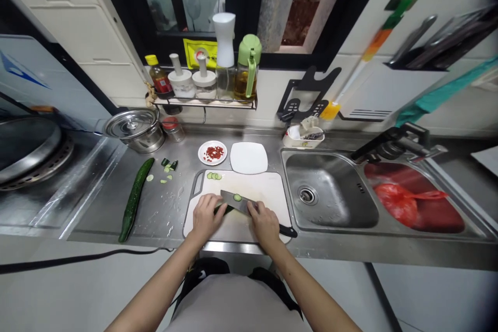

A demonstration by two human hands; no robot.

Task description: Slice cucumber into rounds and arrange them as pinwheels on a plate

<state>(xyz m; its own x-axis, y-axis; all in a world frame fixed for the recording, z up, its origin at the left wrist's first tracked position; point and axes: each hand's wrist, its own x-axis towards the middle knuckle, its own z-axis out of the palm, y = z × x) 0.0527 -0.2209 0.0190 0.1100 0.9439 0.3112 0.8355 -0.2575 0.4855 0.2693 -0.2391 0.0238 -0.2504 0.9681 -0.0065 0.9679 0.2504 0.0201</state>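
Observation:
My right hand [264, 222] grips a kitchen knife [236, 201] whose blade lies over the white cutting board [268, 192]; a cucumber slice sticks to the blade. My left hand [206, 215] is curled over a dark green cucumber piece [229, 209] on the board, right beside the blade. A few cut cucumber slices [213, 176] lie at the board's far edge. A whole cucumber [134, 198] rests on the steel counter to the left, with small cut bits [168, 168] near its far end.
A small plate of red chili pieces [212, 152] and a white plate [248, 157] sit behind the board. The sink [329, 194] lies to the right, with a red bag [400, 201] in the far basin. A lidded pot [134, 128] and a condiment rack [206, 101] stand at the back.

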